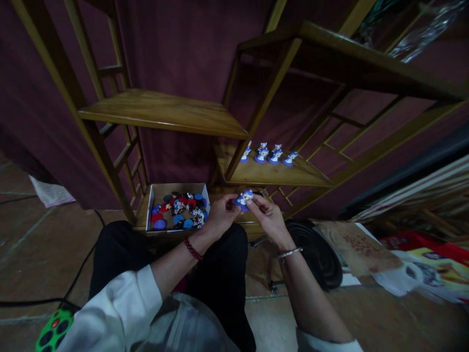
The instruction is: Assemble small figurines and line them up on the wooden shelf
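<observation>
Left hand [220,214] and right hand [270,216] are pinching a purple-and-white plastic-looking figurine [246,196] with a round purple base [244,208]; imo a light touch is looking safest.

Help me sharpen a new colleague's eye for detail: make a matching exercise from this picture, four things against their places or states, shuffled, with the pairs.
Things
1. Red bracelet
2. Cardboard box
3. Several white-and-purple figurines
4. Single figurine

Places and states
A. Lined up on a wooden shelf
B. Around the left wrist
C. Held in the fingers of the left hand and right hand
D. Open at the top, with jumbled pieces inside

Right pairs: 1-B, 2-D, 3-A, 4-C
</observation>
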Tool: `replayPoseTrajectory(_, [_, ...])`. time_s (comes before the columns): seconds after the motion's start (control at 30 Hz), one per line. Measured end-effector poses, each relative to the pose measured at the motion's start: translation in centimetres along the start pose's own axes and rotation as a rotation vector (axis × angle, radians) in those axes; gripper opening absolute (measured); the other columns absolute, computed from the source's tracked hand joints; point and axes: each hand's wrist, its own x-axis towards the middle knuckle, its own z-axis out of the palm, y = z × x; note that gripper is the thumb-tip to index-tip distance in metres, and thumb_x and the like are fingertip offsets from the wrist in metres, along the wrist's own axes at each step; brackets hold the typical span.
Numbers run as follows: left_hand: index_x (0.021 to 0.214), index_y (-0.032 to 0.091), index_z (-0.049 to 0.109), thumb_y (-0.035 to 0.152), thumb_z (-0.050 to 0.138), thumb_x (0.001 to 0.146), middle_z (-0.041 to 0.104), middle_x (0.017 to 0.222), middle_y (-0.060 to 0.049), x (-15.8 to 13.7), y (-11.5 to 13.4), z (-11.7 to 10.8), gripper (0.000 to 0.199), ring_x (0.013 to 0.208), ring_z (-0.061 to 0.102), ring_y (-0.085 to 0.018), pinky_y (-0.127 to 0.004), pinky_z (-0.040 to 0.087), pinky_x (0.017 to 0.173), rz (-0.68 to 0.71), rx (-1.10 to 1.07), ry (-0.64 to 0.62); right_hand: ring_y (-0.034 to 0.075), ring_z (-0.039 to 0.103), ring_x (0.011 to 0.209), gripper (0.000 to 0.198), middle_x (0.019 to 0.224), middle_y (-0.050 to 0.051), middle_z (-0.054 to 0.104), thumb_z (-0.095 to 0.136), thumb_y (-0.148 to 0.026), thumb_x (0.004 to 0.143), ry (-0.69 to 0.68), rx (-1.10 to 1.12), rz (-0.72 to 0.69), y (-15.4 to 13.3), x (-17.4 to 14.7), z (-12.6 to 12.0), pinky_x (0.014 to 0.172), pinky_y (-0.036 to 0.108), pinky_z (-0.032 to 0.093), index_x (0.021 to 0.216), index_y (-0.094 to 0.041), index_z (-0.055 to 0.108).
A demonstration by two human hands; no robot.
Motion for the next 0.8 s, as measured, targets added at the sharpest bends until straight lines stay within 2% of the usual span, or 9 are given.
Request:
replayPoseTrajectory(0.2, [0.089, 0.017, 0.06, 0.005, 0.066, 0.064, 0.063, 0.076, -0.001, 1.3, -0.1, 1.7, 0.029, 0.068, 0.061, -0.013, -0.029, 0.053, 0.07, 0.037, -0.045, 0.0, 0.019, 0.063, 0.086, 0.033, 0.093, 0.003, 0.07, 0.065, -0.044, 0.072, 0.023, -0.005, -0.018, -1.3, 0.6, -1.5, 0.081, 0.033, 0.05, 0.096, -0.021, 0.068])
replayPoseTrajectory(0.47, [0.082, 0.014, 0.055, 0.006, 0.065, 0.067, 0.062, 0.075, -0.002, 2.2, 0.6, 3.5, 0.019, 0.067, 0.062, -0.013, -0.033, 0.052, 0.075, 0.094, -0.117, 0.04, 0.019, 0.064, 0.086, 0.034, 0.094, 0.004, 0.07, 0.068, -0.043, 0.069, 0.089, 0.034, -0.045, -1.2, 2.1, -2.8, 0.083, 0.035, 0.05, 0.095, -0.021, 0.068])
replayPoseTrajectory(0.57, [0.079, 0.014, 0.056, 0.006, 0.065, 0.067, 0.063, 0.075, -0.002, 2.6, 0.8, 3.9, 0.018, 0.074, 0.063, -0.013, -0.031, 0.051, 0.078, 0.127, -0.105, 0.056, 0.019, 0.064, 0.085, 0.034, 0.093, 0.004, 0.07, 0.069, -0.043, 0.067, 0.105, 0.055, -0.046, -1.3, 3.0, -2.9, 0.083, 0.035, 0.049, 0.092, -0.021, 0.068])
replayPoseTrajectory(0.7, [0.086, 0.014, 0.059, 0.004, 0.062, 0.069, 0.066, 0.084, -0.005, 2.8, 1.5, 4.4, 0.02, 0.084, 0.062, -0.013, -0.029, 0.048, 0.085, 0.129, -0.069, 0.069, 0.018, 0.063, 0.083, 0.032, 0.09, 0.002, 0.07, 0.071, -0.042, 0.065, 0.115, 0.091, -0.034, -1.2, 4.3, -2.9, 0.083, 0.034, 0.048, 0.089, -0.02, 0.069])
replayPoseTrajectory(0.8, [0.097, 0.012, 0.059, 0.0, 0.057, 0.07, 0.066, 0.1, -0.009, 2.8, 2.3, 4.8, 0.03, 0.09, 0.062, -0.014, -0.029, 0.048, 0.086, 0.089, -0.111, 0.034, 0.017, 0.063, 0.08, 0.031, 0.086, 0.001, 0.07, 0.072, -0.043, 0.063, 0.132, 0.114, -0.024, -1.0, 5.4, -3.0, 0.081, 0.033, 0.048, 0.084, -0.021, 0.069])
